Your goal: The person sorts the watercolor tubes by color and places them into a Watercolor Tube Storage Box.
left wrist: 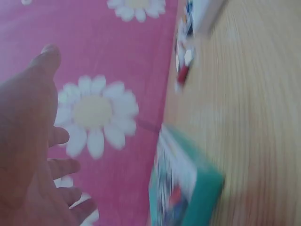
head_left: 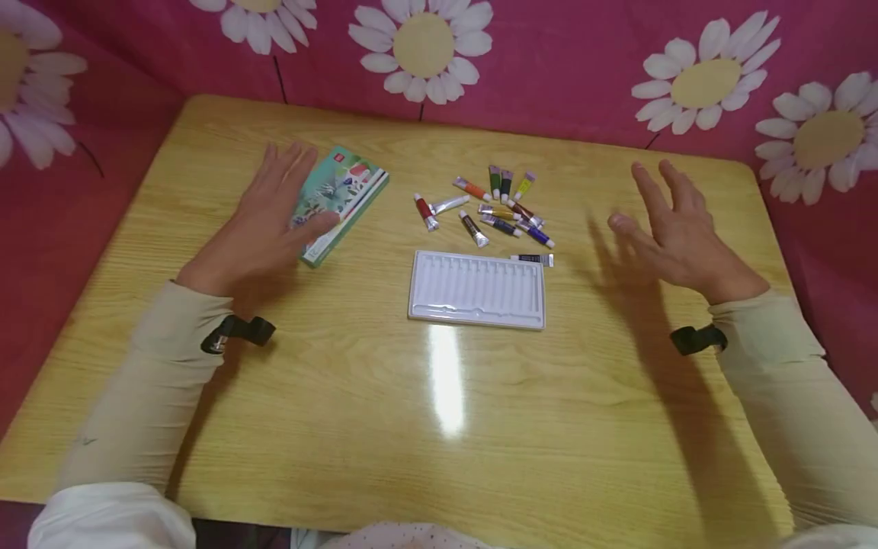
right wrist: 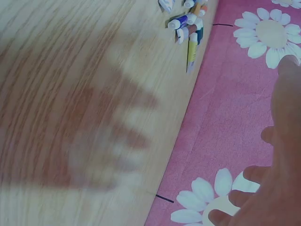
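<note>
My left hand [head_left: 270, 217] is held above the table's left side with fingers spread, overlapping a green paint box [head_left: 343, 202] in the head view. On the right, my other hand [head_left: 675, 236] hovers over the wood, fingers apart and holding nothing, its shadow falling beside it. Between the hands lies a white plastic tray [head_left: 476, 311] with a row of narrow slots. Behind the tray are scattered several small paint tubes, among them a red tube [head_left: 425, 212], an orange tube [head_left: 472, 188] and a yellow tube [head_left: 524, 185]. A dark tube [head_left: 533, 259] lies at the tray's back right corner.
The wooden table [head_left: 329, 412] has rounded far corners. Behind it hangs a pink cloth [head_left: 555, 69] printed with large white daisies. A black strap [head_left: 250, 329] sticks out from the left wrist, and another strap [head_left: 696, 339] from the right.
</note>
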`<control>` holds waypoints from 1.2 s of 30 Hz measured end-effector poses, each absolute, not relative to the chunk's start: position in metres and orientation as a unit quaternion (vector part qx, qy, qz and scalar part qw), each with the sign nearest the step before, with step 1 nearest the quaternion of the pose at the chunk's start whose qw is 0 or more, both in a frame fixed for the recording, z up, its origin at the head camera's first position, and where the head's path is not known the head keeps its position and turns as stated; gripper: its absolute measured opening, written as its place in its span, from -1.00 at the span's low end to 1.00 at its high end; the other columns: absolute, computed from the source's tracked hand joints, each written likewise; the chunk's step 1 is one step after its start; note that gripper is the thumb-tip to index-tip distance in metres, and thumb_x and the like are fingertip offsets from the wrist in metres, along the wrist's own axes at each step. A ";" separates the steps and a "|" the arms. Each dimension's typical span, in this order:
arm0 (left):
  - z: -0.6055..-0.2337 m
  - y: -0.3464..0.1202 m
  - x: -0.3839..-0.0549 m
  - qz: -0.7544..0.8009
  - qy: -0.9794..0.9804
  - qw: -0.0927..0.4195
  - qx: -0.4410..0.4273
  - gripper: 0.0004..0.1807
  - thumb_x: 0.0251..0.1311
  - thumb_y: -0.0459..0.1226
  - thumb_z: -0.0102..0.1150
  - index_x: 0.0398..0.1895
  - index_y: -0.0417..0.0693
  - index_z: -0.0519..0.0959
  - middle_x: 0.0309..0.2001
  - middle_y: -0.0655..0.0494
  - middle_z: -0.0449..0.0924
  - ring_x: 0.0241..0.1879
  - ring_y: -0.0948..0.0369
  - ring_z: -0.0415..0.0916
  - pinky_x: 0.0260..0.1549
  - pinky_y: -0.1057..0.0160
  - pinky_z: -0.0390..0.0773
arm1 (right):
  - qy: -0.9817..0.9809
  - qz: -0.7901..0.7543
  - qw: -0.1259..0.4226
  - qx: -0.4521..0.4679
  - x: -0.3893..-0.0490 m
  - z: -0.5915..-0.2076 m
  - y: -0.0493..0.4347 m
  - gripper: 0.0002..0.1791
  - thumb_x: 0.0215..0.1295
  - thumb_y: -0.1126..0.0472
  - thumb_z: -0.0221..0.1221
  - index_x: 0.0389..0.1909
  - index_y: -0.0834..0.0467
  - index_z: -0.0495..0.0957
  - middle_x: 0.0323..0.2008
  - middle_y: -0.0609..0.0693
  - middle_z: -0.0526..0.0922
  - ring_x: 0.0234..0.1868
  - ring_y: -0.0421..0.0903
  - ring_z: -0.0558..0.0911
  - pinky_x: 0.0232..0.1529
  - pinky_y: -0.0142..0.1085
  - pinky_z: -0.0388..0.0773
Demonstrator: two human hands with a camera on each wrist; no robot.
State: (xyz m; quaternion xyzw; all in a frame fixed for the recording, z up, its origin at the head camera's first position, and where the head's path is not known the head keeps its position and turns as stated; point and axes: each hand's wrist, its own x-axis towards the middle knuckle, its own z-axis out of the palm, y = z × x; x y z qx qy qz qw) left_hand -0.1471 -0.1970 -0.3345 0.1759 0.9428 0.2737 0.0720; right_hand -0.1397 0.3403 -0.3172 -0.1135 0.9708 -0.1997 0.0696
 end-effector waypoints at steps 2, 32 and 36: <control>-0.334 -0.188 -0.144 0.281 0.938 0.079 0.189 -0.01 0.43 0.33 -0.08 0.71 0.30 -0.30 0.73 0.12 -0.39 0.70 0.04 -0.63 0.64 -0.30 -0.29 | 0.971 -0.200 0.064 -0.118 -0.141 -0.318 0.338 -0.11 0.56 -0.32 -0.13 0.71 -0.07 -0.25 0.68 0.26 -0.38 0.64 0.47 -0.34 0.44 0.59 -0.32; -0.373 -0.100 -0.135 0.290 0.898 0.186 0.272 0.32 0.02 0.38 0.39 0.71 0.17 -0.12 0.68 0.04 -0.10 0.66 0.00 -0.10 0.62 -0.13 0.14 | 0.961 -0.219 0.058 -0.161 -0.168 -0.330 0.275 -0.05 0.46 -0.31 0.09 0.68 -0.07 -0.09 0.61 0.24 -0.07 0.52 0.32 0.06 0.37 0.44 0.21; -0.379 -0.095 -0.132 0.289 0.894 0.198 0.281 0.43 -0.14 0.42 0.47 0.70 0.12 -0.10 0.67 0.04 -0.06 0.63 0.04 -0.09 0.61 -0.10 0.15 | 0.962 -0.208 0.069 -0.164 -0.173 -0.331 0.260 -0.04 0.46 -0.29 0.13 0.68 -0.07 -0.10 0.60 0.25 -0.05 0.51 0.32 0.09 0.40 0.41 0.23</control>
